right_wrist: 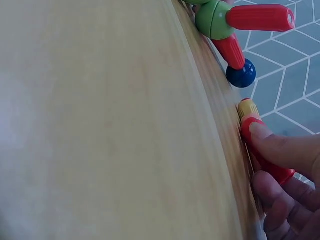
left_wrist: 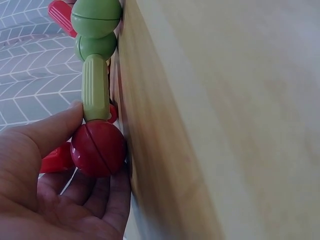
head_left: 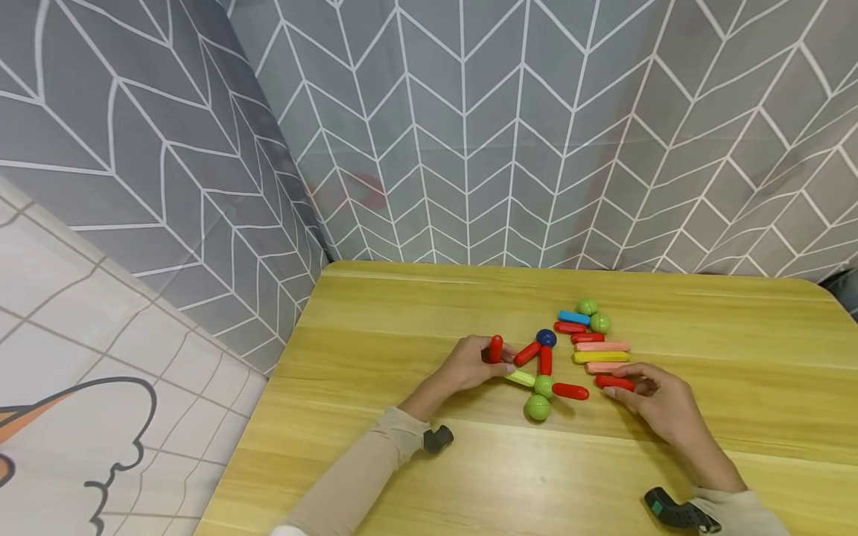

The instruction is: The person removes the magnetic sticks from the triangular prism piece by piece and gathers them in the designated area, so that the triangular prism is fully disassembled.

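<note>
On the left, my left hand [head_left: 464, 366] grips a red ball [left_wrist: 98, 149] at one end of a joined figure of rods and balls. A red rod [head_left: 495, 349] sticks up from beside its fingers. The figure continues through a light green rod [head_left: 520, 378] to a green ball [head_left: 544, 385], with another green ball [head_left: 538, 407] in front and a red rod [head_left: 570, 391] pointing right. Behind sits a dark blue ball [head_left: 546, 338] with two red rods meeting it. My right hand [head_left: 663, 403] pinches a separate red rod [head_left: 614, 383] between thumb and fingers, low at the tabletop.
Just beyond the right hand lies a column of loose rods: pink [head_left: 602, 346], yellow [head_left: 601, 357], red [head_left: 570, 327] and blue [head_left: 574, 317]. Two loose green balls [head_left: 599, 322] rest behind them. A patterned curtain [head_left: 462, 134] hangs at the back of the wooden table [head_left: 402, 313].
</note>
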The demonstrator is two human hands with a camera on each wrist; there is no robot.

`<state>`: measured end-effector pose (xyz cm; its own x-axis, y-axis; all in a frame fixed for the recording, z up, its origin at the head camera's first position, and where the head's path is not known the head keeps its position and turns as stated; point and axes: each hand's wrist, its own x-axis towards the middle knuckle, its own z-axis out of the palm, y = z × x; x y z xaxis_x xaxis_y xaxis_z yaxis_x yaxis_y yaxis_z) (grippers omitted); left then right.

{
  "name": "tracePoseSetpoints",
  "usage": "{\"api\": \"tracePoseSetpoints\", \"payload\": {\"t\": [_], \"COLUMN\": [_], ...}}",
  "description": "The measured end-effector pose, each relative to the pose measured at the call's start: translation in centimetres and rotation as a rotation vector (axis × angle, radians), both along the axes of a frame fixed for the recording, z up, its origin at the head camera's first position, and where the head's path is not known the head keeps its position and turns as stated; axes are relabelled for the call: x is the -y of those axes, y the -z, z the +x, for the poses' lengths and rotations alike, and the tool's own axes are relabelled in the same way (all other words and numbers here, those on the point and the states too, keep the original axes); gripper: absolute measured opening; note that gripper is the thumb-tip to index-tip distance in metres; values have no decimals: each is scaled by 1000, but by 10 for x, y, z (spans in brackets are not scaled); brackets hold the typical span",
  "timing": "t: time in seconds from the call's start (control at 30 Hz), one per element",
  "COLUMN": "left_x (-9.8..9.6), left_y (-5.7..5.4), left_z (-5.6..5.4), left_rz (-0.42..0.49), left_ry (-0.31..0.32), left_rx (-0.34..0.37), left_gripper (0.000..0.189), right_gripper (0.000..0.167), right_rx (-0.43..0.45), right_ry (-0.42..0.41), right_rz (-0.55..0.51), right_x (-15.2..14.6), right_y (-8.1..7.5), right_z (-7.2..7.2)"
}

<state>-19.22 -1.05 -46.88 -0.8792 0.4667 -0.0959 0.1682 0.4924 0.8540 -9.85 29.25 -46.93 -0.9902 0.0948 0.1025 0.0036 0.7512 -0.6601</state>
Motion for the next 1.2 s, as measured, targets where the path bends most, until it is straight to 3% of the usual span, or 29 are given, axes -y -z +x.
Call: {"api": "tracePoseSetpoints", "payload": {"t": [0.43, 0.6, 0.73, 0.9, 1.03, 1.2], "left_x": [5, 10, 12, 13, 13, 13], "left_y": [0, -4, -7, -8, -9, -9], "left_z": [1, 1, 0, 0, 0, -1], "left_rz": [-6, 1, -10, -61, -90, -113], "left_ry": [36, 65, 77, 75, 74, 70], "left_rx": [0, 35, 48, 13, -38, -87], "left_gripper": [29, 36, 38, 35, 34, 36], "right_gripper": [33, 31, 28, 20, 17, 18], "right_rx": [-1, -21, -69, -159, -193, -171], "right_ry": [19, 27, 44, 55, 13, -92], "right_rz": [37, 35, 44, 46, 41, 12], "right_x": [-1, -3, -2, 0, 6, 23], "right_y": [3, 3, 3, 0, -7, -18], "right_z": [1, 1, 0, -3, -12, -29]}}
